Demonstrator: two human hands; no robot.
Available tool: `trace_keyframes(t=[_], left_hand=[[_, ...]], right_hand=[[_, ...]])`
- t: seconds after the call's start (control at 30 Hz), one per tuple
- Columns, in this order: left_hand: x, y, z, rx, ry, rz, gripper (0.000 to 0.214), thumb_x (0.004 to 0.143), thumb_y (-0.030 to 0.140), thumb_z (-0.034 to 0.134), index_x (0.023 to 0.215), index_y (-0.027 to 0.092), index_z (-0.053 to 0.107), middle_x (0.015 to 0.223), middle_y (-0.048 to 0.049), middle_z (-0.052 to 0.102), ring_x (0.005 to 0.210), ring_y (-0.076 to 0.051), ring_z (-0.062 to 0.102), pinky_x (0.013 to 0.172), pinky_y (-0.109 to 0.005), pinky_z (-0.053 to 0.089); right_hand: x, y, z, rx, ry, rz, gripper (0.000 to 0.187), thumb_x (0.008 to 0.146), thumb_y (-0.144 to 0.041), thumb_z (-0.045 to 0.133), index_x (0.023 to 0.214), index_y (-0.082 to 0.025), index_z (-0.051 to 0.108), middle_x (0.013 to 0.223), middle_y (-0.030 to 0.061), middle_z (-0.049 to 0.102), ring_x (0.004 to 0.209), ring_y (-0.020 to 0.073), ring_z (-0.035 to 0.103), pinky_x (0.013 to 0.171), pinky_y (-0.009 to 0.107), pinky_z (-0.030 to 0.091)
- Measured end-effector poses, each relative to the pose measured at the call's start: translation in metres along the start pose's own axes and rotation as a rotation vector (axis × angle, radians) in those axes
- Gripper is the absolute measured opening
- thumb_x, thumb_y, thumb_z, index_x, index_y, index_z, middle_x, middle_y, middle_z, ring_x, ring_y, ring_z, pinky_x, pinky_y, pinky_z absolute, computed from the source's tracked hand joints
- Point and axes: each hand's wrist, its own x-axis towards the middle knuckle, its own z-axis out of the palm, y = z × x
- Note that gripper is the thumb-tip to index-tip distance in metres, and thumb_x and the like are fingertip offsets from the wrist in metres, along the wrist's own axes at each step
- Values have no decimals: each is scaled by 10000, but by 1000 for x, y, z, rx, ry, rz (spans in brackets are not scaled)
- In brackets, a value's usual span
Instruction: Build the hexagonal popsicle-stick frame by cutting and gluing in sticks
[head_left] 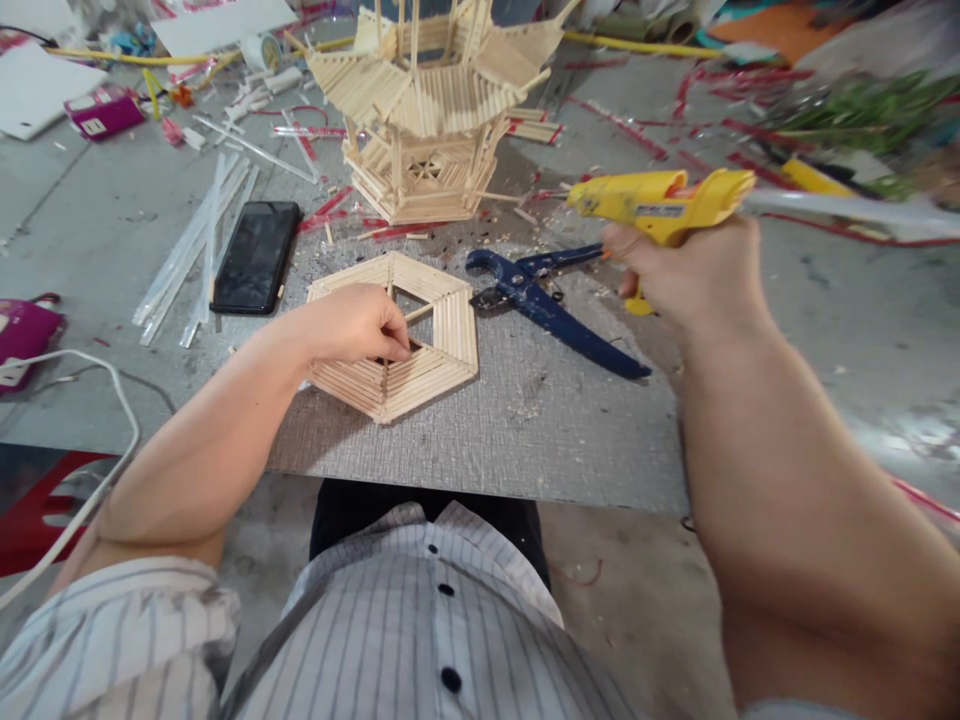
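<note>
A flat hexagonal frame of wooden sticks (450, 310) lies on a grey board (540, 430) in front of me. My left hand (352, 325) rests on the frame, fingers pinched on a thin wooden stick (418, 312) across its open centre. My right hand (686, 275) is raised to the right, closed on a yellow glue gun (660, 205) whose nozzle points left, above and apart from the frame. A clear glue stick (847, 210) pokes out of the gun's back.
A tall stick-built pagoda model (431, 110) stands behind the frame. Blue cutters (547, 305) lie right of the frame. A black phone (256, 255) and clear glue sticks (199, 245) lie at left. A white cable (105, 460) runs at lower left. Scraps litter the floor.
</note>
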Motion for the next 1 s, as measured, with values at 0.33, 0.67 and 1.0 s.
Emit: trace_keyframes(t=[0.33, 0.67, 1.0], left_hand=[[2, -24, -11, 115, 504, -122, 248, 781, 298, 536, 887, 174, 723, 837, -40, 699, 839, -173, 630, 823, -306, 433], [1, -35, -15, 235, 552, -329, 336, 818, 385, 470, 1006, 229, 700, 1020, -106, 698, 996, -305, 628, 825, -422, 478], [-3, -30, -18, 278, 477, -409, 362, 825, 423, 466, 1073, 244, 659, 1089, -108, 684, 1024, -311, 601, 813, -419, 469]], right_hand=[[0, -12, -4, 355, 147, 247, 97, 756, -159, 685, 768, -144, 591, 557, -55, 515, 362, 54, 440, 332, 196, 348], [22, 2, -24, 465, 110, 526, 137, 816, -86, 576, 722, -165, 513, 508, -59, 493, 395, 72, 452, 388, 207, 401], [38, 29, -33, 373, 120, 506, 142, 716, -28, 559, 717, -163, 516, 509, -44, 520, 447, 82, 480, 451, 220, 444]])
